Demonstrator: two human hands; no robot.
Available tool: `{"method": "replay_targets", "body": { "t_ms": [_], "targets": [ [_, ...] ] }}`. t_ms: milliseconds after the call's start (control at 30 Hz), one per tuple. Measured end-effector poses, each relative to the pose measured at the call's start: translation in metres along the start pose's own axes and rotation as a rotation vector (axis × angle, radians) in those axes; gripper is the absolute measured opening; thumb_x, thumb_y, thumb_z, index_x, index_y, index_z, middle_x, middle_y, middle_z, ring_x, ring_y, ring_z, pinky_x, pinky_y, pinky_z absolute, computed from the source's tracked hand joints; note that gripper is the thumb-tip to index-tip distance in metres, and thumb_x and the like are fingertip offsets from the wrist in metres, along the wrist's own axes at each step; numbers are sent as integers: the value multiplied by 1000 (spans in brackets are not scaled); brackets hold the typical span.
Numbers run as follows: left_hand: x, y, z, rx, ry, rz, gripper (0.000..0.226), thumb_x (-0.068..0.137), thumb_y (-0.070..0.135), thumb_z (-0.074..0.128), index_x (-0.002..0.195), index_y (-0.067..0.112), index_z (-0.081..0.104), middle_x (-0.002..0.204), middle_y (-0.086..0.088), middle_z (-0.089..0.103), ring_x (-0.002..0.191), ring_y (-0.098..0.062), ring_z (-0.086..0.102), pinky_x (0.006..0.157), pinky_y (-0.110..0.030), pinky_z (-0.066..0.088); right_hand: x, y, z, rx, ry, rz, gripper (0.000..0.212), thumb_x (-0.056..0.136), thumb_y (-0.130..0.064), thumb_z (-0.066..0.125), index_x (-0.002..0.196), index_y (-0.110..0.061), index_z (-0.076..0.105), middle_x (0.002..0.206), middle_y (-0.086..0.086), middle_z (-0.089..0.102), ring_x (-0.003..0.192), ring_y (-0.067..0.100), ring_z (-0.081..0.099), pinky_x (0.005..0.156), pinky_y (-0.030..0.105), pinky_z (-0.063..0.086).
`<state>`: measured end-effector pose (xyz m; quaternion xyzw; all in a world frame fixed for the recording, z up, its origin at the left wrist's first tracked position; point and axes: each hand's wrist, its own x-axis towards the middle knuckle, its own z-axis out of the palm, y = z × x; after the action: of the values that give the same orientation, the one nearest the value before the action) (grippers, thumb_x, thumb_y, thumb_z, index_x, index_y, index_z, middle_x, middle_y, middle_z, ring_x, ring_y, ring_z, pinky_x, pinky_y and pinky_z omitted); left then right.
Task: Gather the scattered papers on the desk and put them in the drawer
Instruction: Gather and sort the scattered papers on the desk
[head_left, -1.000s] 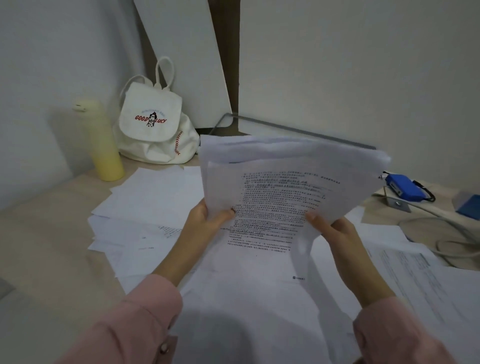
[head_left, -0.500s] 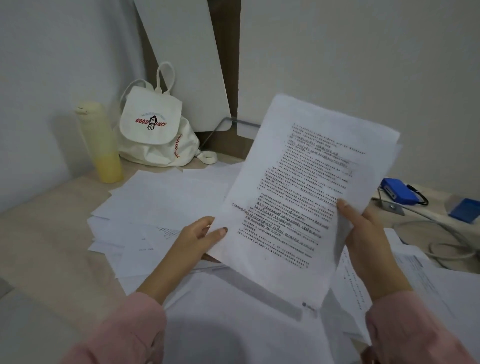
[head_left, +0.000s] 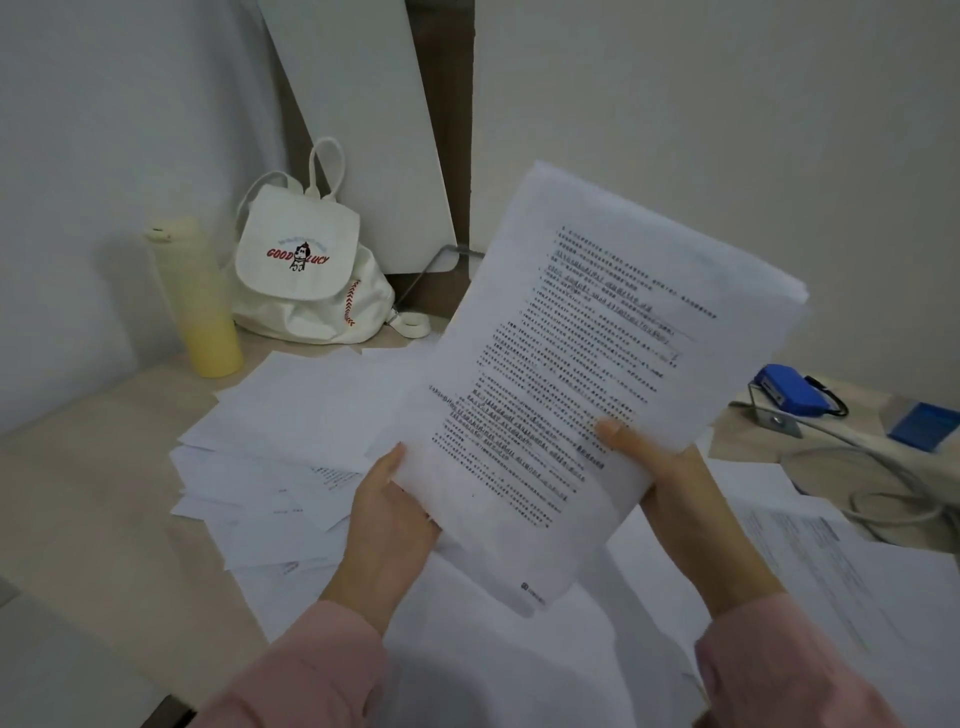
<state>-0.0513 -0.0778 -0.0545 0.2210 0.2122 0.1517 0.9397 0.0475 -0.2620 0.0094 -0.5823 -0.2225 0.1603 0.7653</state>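
I hold a stack of printed papers (head_left: 587, 374) upright and tilted to the right above the desk. My left hand (head_left: 387, 519) grips its lower left edge. My right hand (head_left: 670, 493) grips the lower right side, thumb on the printed face. Several loose white sheets (head_left: 291, 415) lie scattered on the wooden desk (head_left: 78, 493) to the left and below the stack. More printed sheets (head_left: 831, 571) lie at the right. No drawer is in view.
A white backpack (head_left: 306, 270) and a yellow bottle (head_left: 200, 306) stand at the back left by the wall. A white board (head_left: 363, 130) leans behind them. At the right sit a blue device (head_left: 789, 392), a blue box (head_left: 924, 426) and grey cables (head_left: 883, 488).
The stack was raised from a flat, bent hold to an upright tilt. My left hand let go half a second ago and now grips the stack's lower left edge again.
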Motion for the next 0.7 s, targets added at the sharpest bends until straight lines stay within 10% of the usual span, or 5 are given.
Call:
{"method": "replay_targets", "body": {
  "t_ms": [167,333,433,533,700],
  "targets": [
    [2,-15,9,-47,171,124,39,97,11,33,132,-2,45,83,-8,64,41,-1,62,46,-14,48,-5,2,13,-49,-44,21,26,77,-14,64,99,-28,68,103,-4,74,96,15,70,83,34,56],
    [6,9,-6,156,127,152,19,87,14,48,104,11,58,100,-7,63,90,-20,58,88,-35,46,-1,-1,3,10,43,24,26,75,-17,64,99,-25,68,100,-2,75,94,18,70,80,32,57],
    [2,34,0,621,179,432,38,87,19,51,125,21,48,113,8,56,109,-9,49,104,-32,33,-1,-6,-5,-34,57,12,27,73,-19,65,99,-27,68,101,-4,75,95,17,70,81,34,56],
    [-8,50,22,963,-50,529,63,68,23,56,129,29,42,123,18,49,112,7,45,87,-10,36,-2,-7,-6,-85,9,24,29,76,-16,65,103,-27,68,107,-2,73,98,18,69,86,39,51],
    [-11,42,30,1003,-155,551,34,80,11,61,112,22,55,102,13,65,80,14,62,68,-6,49,-11,5,0,-154,-39,53,43,71,-17,68,114,-22,63,111,-1,71,101,17,67,87,37,53]
  ]
}}
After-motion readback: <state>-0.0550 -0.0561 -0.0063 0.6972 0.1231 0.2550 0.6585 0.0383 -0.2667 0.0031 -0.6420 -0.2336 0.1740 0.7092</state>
